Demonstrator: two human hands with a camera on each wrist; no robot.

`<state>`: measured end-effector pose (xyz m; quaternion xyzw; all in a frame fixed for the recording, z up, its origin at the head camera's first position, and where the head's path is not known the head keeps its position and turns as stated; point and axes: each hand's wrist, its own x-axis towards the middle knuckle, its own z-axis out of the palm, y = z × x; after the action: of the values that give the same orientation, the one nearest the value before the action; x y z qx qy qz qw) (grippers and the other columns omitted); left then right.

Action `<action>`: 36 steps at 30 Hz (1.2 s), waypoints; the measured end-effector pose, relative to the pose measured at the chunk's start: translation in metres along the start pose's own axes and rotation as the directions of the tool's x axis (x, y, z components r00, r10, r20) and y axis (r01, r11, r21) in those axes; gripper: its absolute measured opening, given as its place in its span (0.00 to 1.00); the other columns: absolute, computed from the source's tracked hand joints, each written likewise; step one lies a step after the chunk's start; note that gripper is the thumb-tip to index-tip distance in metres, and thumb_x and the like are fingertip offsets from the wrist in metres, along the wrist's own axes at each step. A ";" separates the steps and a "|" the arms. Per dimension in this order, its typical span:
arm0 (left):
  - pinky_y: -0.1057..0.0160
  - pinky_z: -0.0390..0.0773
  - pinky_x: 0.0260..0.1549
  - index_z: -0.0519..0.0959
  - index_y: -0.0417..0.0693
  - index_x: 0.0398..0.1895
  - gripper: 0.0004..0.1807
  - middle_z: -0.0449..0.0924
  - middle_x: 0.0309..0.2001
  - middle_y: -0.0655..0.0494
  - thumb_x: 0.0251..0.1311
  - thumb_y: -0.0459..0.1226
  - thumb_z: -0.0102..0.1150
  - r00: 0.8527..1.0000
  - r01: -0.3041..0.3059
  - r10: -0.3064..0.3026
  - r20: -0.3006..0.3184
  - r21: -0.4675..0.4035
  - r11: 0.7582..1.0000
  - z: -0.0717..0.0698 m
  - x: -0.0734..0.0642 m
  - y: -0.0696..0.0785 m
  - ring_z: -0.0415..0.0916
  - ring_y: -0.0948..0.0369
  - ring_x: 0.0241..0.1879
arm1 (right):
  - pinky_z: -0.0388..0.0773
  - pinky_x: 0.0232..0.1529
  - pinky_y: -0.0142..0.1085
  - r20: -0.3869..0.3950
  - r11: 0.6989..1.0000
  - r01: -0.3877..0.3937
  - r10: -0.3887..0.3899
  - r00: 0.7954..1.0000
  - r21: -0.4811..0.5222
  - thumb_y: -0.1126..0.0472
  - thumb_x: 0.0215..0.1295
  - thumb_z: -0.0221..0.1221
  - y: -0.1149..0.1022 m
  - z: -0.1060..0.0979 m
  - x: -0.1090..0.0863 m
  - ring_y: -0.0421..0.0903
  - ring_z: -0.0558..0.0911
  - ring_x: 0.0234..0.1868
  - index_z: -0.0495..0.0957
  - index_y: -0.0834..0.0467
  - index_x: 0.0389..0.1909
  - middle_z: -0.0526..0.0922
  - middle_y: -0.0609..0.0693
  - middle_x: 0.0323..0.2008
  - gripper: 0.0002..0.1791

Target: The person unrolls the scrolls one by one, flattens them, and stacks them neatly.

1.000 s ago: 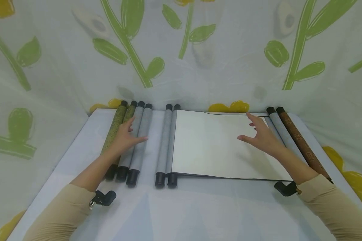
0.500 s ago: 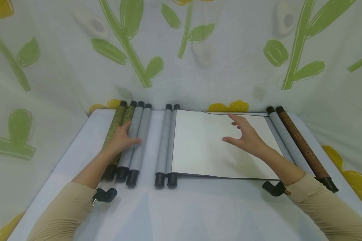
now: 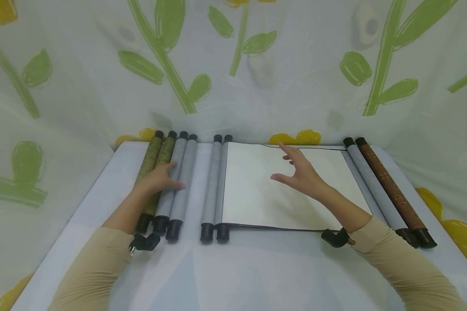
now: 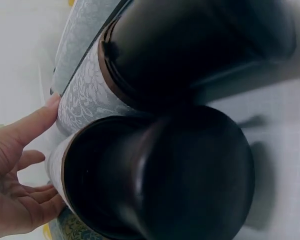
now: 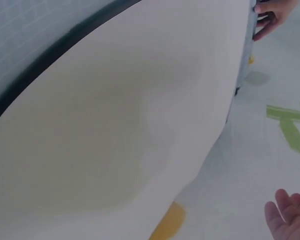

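Note:
In the head view, my left hand (image 3: 159, 179) is at a pair of grey scrolls (image 3: 185, 177) with black end knobs, on the table's left side. The left wrist view shows its thumb against one grey patterned scroll (image 4: 85, 100) and its fingers against the side of the other. Two green patterned scrolls (image 3: 148, 160) lie just left, partly hidden by the hand. My right hand (image 3: 303, 175) hovers over an unrolled scroll's blank cream sheet (image 3: 249, 185), thumb and fingers spread, holding nothing. In the right wrist view, its fingers (image 5: 290, 215) appear at the lower right.
Beside the sheet's left edge lies a grey roll (image 3: 211, 185). To its right are another grey roll (image 3: 373, 185) and a brown patterned scroll (image 3: 393, 185). A flowered curtain (image 3: 295, 86) hangs behind the white table (image 3: 257, 272).
My right hand has moved left over the sheet. My left hand has lowered onto the grey scrolls, which have shifted slightly to the right.

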<state>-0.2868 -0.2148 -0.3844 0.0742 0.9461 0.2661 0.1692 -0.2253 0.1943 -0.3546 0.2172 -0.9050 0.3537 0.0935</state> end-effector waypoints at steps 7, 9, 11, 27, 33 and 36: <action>0.41 0.55 0.63 0.50 0.37 0.73 0.51 0.51 0.69 0.30 0.52 0.50 0.66 0.999 -0.042 0.041 0.021 0.024 0.999 -0.001 0.003 0.001 0.48 0.37 0.68 | 0.68 0.58 0.53 0.005 0.999 0.032 -0.032 0.999 0.038 0.60 0.50 0.70 -0.006 0.012 0.012 0.57 0.71 0.58 0.53 0.60 0.71 0.60 0.60 0.67 0.50; 0.41 0.55 0.63 0.51 0.37 0.72 0.51 0.51 0.69 0.30 0.52 0.50 0.66 0.998 -0.061 0.060 0.035 0.027 0.998 -0.001 0.004 0.002 0.48 0.36 0.68 | 0.69 0.58 0.52 0.015 0.998 0.032 -0.033 0.999 0.048 0.59 0.51 0.70 -0.008 0.016 0.015 0.56 0.71 0.58 0.53 0.59 0.72 0.60 0.59 0.67 0.49; 0.41 0.55 0.63 0.52 0.37 0.72 0.50 0.51 0.69 0.30 0.53 0.51 0.65 0.996 -0.076 0.074 0.049 0.036 0.996 0.000 0.005 0.002 0.48 0.36 0.68 | 0.68 0.58 0.51 0.029 0.998 0.031 -0.032 0.999 0.056 0.59 0.51 0.70 -0.009 0.020 0.018 0.56 0.71 0.59 0.53 0.59 0.72 0.60 0.59 0.67 0.50; 0.40 0.59 0.61 0.56 0.39 0.71 0.49 0.55 0.67 0.29 0.51 0.50 0.67 0.996 -0.089 0.089 0.009 0.028 0.996 0.009 0.008 0.001 0.54 0.35 0.66 | 0.69 0.56 0.55 0.143 0.987 -0.056 0.034 0.989 0.152 0.52 0.55 0.67 -0.027 0.051 0.040 0.60 0.69 0.60 0.51 0.55 0.73 0.59 0.58 0.67 0.49; 0.40 0.59 0.61 0.56 0.40 0.71 0.48 0.56 0.67 0.29 0.51 0.49 0.67 0.998 -0.070 0.070 -0.001 0.020 0.997 0.010 0.006 0.001 0.55 0.36 0.66 | 0.70 0.55 0.54 0.155 0.985 -0.046 0.020 0.988 0.169 0.53 0.56 0.67 -0.037 0.065 0.049 0.61 0.69 0.60 0.51 0.57 0.73 0.59 0.59 0.68 0.48; 0.40 0.59 0.61 0.56 0.40 0.71 0.48 0.56 0.67 0.30 0.51 0.49 0.67 0.998 -0.058 0.058 -0.004 0.012 0.998 0.009 0.006 0.001 0.55 0.36 0.66 | 0.71 0.54 0.52 0.156 0.985 -0.047 0.020 0.988 0.169 0.52 0.55 0.67 -0.041 0.071 0.054 0.60 0.70 0.59 0.52 0.56 0.73 0.60 0.58 0.67 0.48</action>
<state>-0.2890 -0.2084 -0.3932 0.1021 0.9454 0.2656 0.1591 -0.2558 0.1009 -0.3645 0.2356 -0.8792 0.4142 -0.0015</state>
